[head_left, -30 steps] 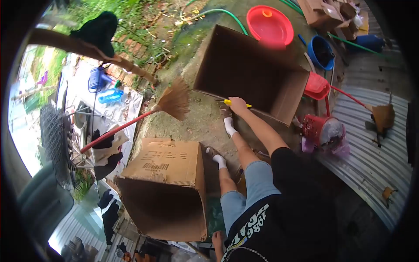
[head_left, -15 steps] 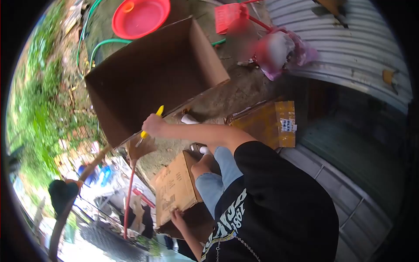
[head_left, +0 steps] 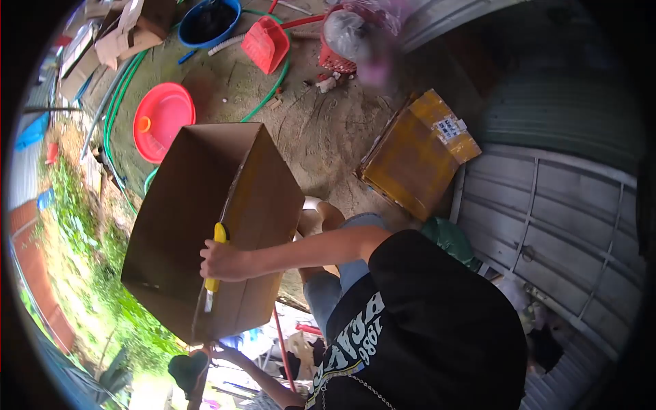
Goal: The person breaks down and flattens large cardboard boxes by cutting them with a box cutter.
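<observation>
A large open cardboard box [head_left: 263, 198] stands tilted before me, its dark inside facing left. My right hand [head_left: 227, 262] is closed around a yellow utility knife [head_left: 220, 234] at the rim of the box. The knife's blade points down along the edge of the cardboard. Low in the view, my left hand [head_left: 230, 356] is at the box's bottom corner, its fingers bent against the edge and partly hard to make out. My knees and shorts show behind the box.
A flattened, taped carton [head_left: 417, 160] lies to the right. Farther off are a red basin [head_left: 164, 119], a blue tub [head_left: 208, 24], a red dustpan [head_left: 265, 44], a red basket [head_left: 335, 55] and a green hose [head_left: 273, 92]. A metal frame [head_left: 547, 212] stands at the right.
The large box has turned and come closer to me. My right hand has moved down with the knife. My left hand has left the printed carton and gone to the large box's corner.
</observation>
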The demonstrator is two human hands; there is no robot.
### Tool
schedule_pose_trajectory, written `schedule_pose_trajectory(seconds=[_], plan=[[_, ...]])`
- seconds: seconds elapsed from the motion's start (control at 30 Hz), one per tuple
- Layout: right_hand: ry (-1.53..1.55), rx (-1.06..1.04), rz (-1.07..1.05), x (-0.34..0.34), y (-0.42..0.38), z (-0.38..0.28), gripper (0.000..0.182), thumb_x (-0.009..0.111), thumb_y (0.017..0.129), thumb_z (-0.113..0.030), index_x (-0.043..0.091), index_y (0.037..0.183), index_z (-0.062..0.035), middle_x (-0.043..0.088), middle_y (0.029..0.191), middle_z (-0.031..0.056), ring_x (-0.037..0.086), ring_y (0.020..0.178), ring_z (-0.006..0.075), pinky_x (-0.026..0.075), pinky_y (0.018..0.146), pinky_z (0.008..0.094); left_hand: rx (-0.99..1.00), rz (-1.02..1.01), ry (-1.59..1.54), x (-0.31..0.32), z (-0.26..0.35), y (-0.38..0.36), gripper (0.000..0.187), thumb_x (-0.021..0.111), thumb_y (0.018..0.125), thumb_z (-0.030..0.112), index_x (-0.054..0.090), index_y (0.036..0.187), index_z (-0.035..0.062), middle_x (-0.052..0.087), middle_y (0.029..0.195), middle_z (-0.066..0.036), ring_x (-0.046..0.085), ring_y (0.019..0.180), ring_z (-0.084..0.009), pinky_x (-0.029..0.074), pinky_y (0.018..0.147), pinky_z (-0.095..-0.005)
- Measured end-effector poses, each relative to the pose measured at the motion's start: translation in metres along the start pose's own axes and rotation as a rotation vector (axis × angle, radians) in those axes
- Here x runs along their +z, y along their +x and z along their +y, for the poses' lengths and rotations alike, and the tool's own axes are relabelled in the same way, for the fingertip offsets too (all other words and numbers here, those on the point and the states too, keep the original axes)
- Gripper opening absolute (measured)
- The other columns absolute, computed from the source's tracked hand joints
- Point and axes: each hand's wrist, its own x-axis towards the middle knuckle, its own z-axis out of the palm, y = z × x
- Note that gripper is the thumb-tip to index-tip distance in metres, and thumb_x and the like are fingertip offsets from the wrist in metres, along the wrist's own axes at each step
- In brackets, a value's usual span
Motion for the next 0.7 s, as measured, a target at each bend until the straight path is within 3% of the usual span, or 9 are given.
schedule_pose_trajectory(seconds=[0.17, 0.27, 0.3, 0.37, 0.43, 0.5, 0.57, 0.63, 0.7], plan=[[0.083, 0.095, 0.186, -0.044, -0.011, -0.036, 0.011, 0.064, 0.062, -0.017, 0.057, 0.07, -0.0163, 0.052, 0.067, -0.0062, 0.048, 0.079, 0.0126, 0.038, 0.07, 0.0301, 0.414, -0.034, -0.118, -0.085, 0.064, 0.074, 0.053, 0.044, 0.084, 0.041, 0.039, 0.121, 0.0038, 0.043, 0.118, -0.015, 0.045, 0.105, -0.0263, 0.041, 0.083, -0.0389], [0.055, 0.124, 0.285, -0.065, -0.018, -0.06, 0.012, 0.064, 0.062, -0.017, 0.056, 0.07, -0.0162, 0.052, 0.067, -0.0061, 0.048, 0.078, 0.0131, 0.038, 0.072, 0.0311, 0.565, -0.345, -0.424, -0.117, 0.151, 0.072, 0.066, 0.027, 0.087, 0.051, 0.04, 0.119, -0.0053, 0.042, 0.121, -0.019, 0.041, 0.111, -0.0279, 0.033, 0.093, -0.0378], [0.059, 0.138, 0.317, -0.067, -0.023, -0.067, 0.009, 0.061, 0.063, -0.017, 0.056, 0.071, -0.016, 0.05, 0.067, -0.0058, 0.048, 0.078, 0.0134, 0.039, 0.073, 0.0315, 0.297, -0.265, -0.458, -0.12, 0.153, 0.093, 0.059, 0.029, 0.089, 0.045, 0.04, 0.121, -0.0037, 0.042, 0.122, -0.019, 0.04, 0.113, -0.0269, 0.031, 0.095, -0.0371], [0.012, 0.177, 0.37, -0.078, -0.033, -0.077, 0.008, 0.06, 0.064, -0.016, 0.056, 0.071, -0.0158, 0.05, 0.066, -0.0057, 0.048, 0.077, 0.0135, 0.039, 0.073, 0.0314, 0.715, -0.275, 0.137, -0.117, 0.179, 0.134, 0.054, 0.029, 0.09, 0.04, 0.039, 0.123, -0.002, 0.042, 0.122, -0.017, 0.041, 0.113, -0.0261, 0.034, 0.094, -0.0363], [-0.041, 0.209, 0.434, -0.092, -0.047, -0.082, 0.006, 0.058, 0.065, -0.016, 0.056, 0.071, -0.0156, 0.049, 0.066, -0.0056, 0.048, 0.077, 0.0136, 0.039, 0.073, 0.0313, 0.902, -0.664, -0.182, -0.094, 0.225, 0.172, 0.047, 0.036, 0.088, 0.033, 0.046, 0.118, -0.0005, 0.049, 0.115, -0.016, 0.047, 0.107, -0.0239, 0.037, 0.09, -0.0348], [-0.098, 0.318, 0.457, -0.106, -0.062, -0.085, 0.008, 0.056, 0.065, -0.016, 0.055, 0.072, -0.0157, 0.048, 0.067, -0.006, 0.047, 0.078, 0.0134, 0.038, 0.073, 0.0305, 0.326, -0.686, -0.247, -0.061, 0.276, 0.212, 0.027, 0.047, 0.083, 0.028, 0.06, 0.084, 0.0044, 0.057, 0.073, -0.005, 0.056, 0.069, -0.0141, 0.046, 0.058, -0.0263], [-0.148, 0.385, 0.479, -0.121, -0.087, -0.086, 0.01, 0.056, 0.064, -0.016, 0.055, 0.074, -0.0161, 0.049, 0.069, -0.0061, 0.047, 0.079, 0.0133, 0.038, 0.074, 0.0302, 0.168, -0.673, 0.005, -0.025, 0.337, 0.227, 0.014, 0.053, 0.074, 0.018, 0.055, 0.064, 0.0089, 0.046, 0.053, 0.003, 0.046, 0.046, -0.0074, 0.037, 0.039, -0.0219], [-0.192, 0.507, 0.494, -0.138, -0.121, -0.087, 0.01, 0.057, 0.064, -0.016, 0.055, 0.074, -0.017, 0.05, 0.071, -0.0061, 0.047, 0.08, 0.0134, 0.038, 0.075, 0.0304, 0.385, -0.493, 0.051, 0.018, 0.382, 0.191, 0.013, 0.052, 0.068, 0.018, 0.05, 0.062, 0.0071, 0.044, 0.054, -0.001, 0.045, 0.042, -0.0124, 0.037, 0.034, -0.0231], [-0.226, 0.617, 0.547, -0.156, -0.159, -0.086, 0.015, 0.06, 0.062, -0.014, 0.057, 0.077, -0.0174, 0.052, 0.073, -0.0058, 0.048, 0.082, 0.0141, 0.037, 0.077, 0.0316, 0.757, -0.732, 0.241, 0.067, 0.418, 0.198, 0.009, 0.049, 0.067, 0.014, 0.051, 0.063, 0.0064, 0.043, 0.053, -0.002, 0.046, 0.043, -0.0124, 0.037, 0.036, -0.0232]])
